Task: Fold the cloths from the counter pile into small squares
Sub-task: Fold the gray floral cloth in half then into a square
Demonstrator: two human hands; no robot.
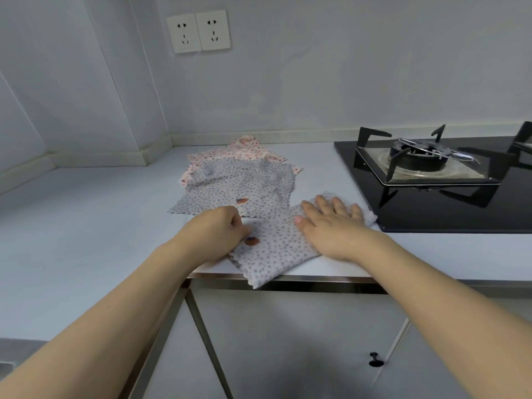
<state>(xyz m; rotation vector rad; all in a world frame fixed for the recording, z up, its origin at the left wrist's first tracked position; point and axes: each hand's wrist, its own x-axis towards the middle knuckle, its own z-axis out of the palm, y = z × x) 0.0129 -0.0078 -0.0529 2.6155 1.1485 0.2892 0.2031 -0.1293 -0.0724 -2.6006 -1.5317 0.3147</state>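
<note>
1. Cloth under my hands is the grey dotted one, lying at the front edge of the table, one corner drooping over the lip
2. My right hand lies flat on its right side with straight fingers, pressing it down
3. My left hand has fingers curled, pinching the left edge beside the small red patch
4. Behind it sits the pile: another grey cloth over a pink one, near the gas hob
5. Thin, limp and light, it should crease easily but slide on the smooth top; I judge corners and edges the best hold
</note>
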